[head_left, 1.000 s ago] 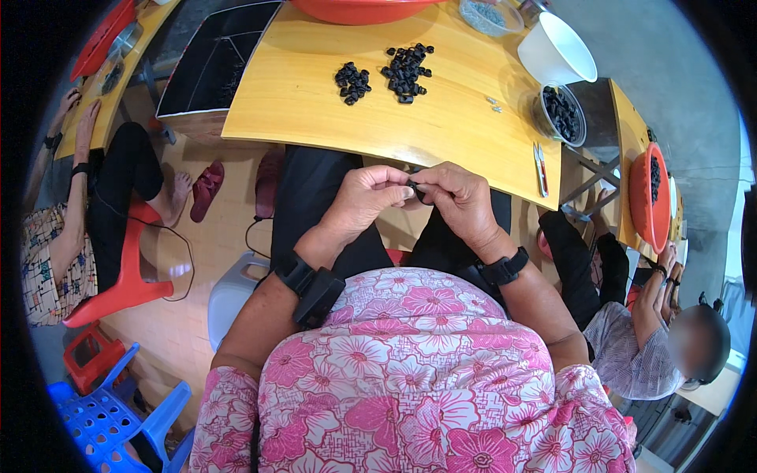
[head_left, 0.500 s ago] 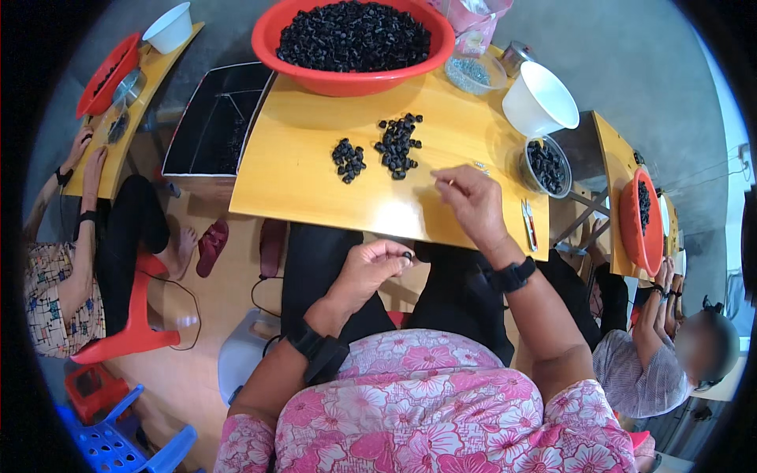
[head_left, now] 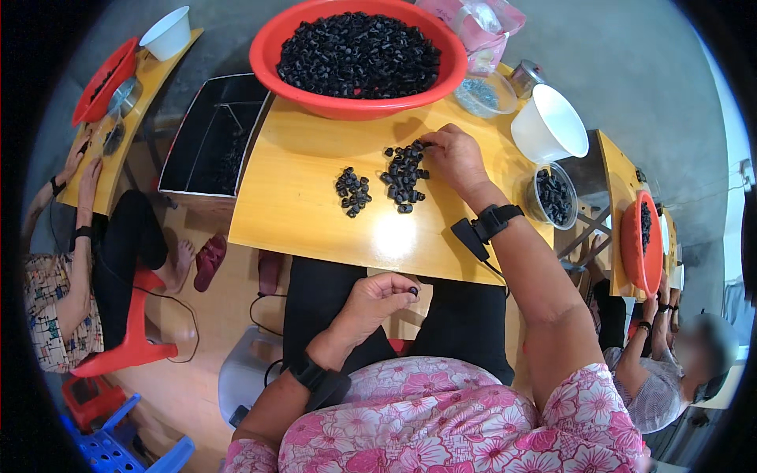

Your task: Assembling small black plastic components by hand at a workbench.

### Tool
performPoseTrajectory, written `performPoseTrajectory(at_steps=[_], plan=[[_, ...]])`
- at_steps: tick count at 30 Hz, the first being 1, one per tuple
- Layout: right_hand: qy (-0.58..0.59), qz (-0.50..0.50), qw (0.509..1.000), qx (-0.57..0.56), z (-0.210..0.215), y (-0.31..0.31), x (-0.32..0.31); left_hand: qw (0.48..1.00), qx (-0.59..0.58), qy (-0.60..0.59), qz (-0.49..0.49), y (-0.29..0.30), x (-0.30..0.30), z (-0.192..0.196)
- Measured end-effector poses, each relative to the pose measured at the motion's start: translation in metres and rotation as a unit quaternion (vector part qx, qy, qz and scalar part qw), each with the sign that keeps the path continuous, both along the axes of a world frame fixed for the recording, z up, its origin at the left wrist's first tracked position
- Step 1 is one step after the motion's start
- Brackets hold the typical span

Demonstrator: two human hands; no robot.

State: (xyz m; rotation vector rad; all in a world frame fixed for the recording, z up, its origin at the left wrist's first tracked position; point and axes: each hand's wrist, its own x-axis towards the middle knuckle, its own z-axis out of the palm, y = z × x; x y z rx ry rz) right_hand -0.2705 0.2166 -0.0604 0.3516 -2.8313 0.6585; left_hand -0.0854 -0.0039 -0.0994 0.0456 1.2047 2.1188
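I have the left hand over the lap, well to the near side of the red basin, thumb and forefinger closed on one small black part. My right hand is just to the near right of the basin, fingertips drawn together at the far edge of the larger pile; whether there's a piece between them I can't tell from here.

To pick well, I'd take a single piece from the outer edge rather than the middle — a light touch, so its neighbours don't roll. I'd hold the left pinch just firm enough, since something so small could probably twist or slip.

The table is smooth yellow wood, with a bright glare on the near side of the basin. There too lies the smaller pile, left of the larger one. To the basin's right stand a clear dish of silvery bits, a white bucket and a clear tub of black pieces. Left of the basin is a dark-lined box. One co-worker sits well left of the basin, another well right — grey wall beyond.
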Motion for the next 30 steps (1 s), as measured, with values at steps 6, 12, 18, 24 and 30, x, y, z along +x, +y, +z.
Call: performPoseTrajectory(at_steps=[6, 12, 18, 24, 30], plan=[[-0.002, -0.030, 1.000, 0.003, 0.004, 0.003, 0.010, 1.000, -0.008, 0.023, -0.004, 0.002, 0.000, -0.003], [-0.008, -0.050, 0.998, -0.043, 0.012, 0.010, 0.041, 0.999, -0.039, 0.035, 0.000, 0.004, 0.003, 0.005], [-0.081, -0.046, 0.942, -0.321, 0.044, 0.002, 0.122, 0.996, -0.051, 0.075, 0.001, 0.001, 0.014, 0.001], [-0.123, -0.028, 0.891, -0.436, 0.075, -0.014, 0.206, 0.981, -0.104, 0.165, -0.008, 0.000, 0.030, 0.013], [-0.126, 0.032, 0.877, -0.462, 0.102, -0.021, 0.255, 0.977, -0.066, 0.197, 0.041, -0.009, 0.048, 0.051]])
